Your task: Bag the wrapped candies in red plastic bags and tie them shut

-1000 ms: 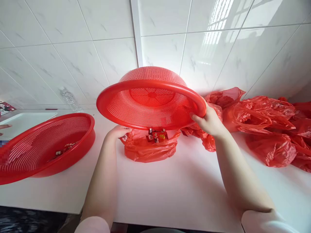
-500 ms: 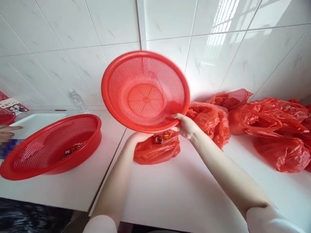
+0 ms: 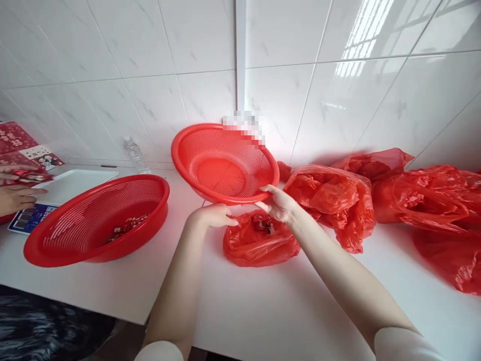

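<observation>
Two red baskets are in sight; the tilted basket [image 3: 221, 175] leans with its mouth toward the viewer, near the tiled wall [image 3: 150, 75] and just behind one open red bag [image 3: 259, 253], which sits on the bench [image 3: 244, 311]; the right hand [image 3: 280, 203] grasps the tilted basket's near rim; the left hand [image 3: 212, 216] is half curled between that rim and the bag's left edge, and whether its fingers pinch either one I cannot tell. Small red packets [image 3: 265, 224] lie in the open bag, too overlapped to count; the right hand covers part of the bag's mouth; a pixelated patch hides some of the tilted basket's far rim.

The second basket [image 3: 90, 230] stands to the left, with more packets [image 3: 130, 226] inside, likewise uncountable; behind it are one clear bottle [image 3: 136, 155], one white tray [image 3: 80, 183] and one blue panel [image 3: 32, 216], the panel partly hidden by the basket; a co-worker's hands [image 3: 17, 198] hold something red beside the tray; red printed sheets [image 3: 22, 145] show beyond. At right, at least three crumpled red bags [image 3: 330, 188] crowd together, their edges merging; the nearest is just beside the right forearm.
</observation>
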The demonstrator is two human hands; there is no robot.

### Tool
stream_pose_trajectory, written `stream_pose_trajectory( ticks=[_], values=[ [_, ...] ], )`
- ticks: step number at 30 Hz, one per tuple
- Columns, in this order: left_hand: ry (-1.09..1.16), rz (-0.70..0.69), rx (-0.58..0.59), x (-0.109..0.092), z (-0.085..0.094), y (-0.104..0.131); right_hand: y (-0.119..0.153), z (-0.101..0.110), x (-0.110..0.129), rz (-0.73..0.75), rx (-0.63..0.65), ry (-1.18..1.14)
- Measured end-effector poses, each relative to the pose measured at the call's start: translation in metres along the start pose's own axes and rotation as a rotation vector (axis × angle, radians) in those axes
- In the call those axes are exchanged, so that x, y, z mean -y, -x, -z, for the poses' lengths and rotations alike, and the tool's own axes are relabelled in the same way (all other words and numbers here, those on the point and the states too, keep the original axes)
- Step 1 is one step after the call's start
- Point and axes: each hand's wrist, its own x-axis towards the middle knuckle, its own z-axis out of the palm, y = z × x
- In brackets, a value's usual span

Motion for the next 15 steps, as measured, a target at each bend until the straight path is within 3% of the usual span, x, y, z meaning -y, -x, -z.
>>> stream_pose_trajectory(
  ticks=[4,7,9,11,15],
  values=[
    [0.035,0.312,-0.248,0.039,0.018,0.015,0.022,0.015,0.023,-0.006,0.095,-0.072],
    [-0.002,0.658,-0.672,0.07,0.021,0.015,0.038,0.021,0.038,-0.009,0.192,-0.084],
    [0.032,0.914,-0.827,0.089,0.02,0.013,0.046,0.021,0.044,0.015,0.218,-0.071],
    [0.086,0.994,-0.756,0.102,0.019,0.012,0.051,0.02,0.046,0.052,0.211,-0.056],
    [0.102,0.847,-0.643,0.103,0.019,0.007,0.054,0.018,0.044,0.072,0.2,-0.032]
  ],
)
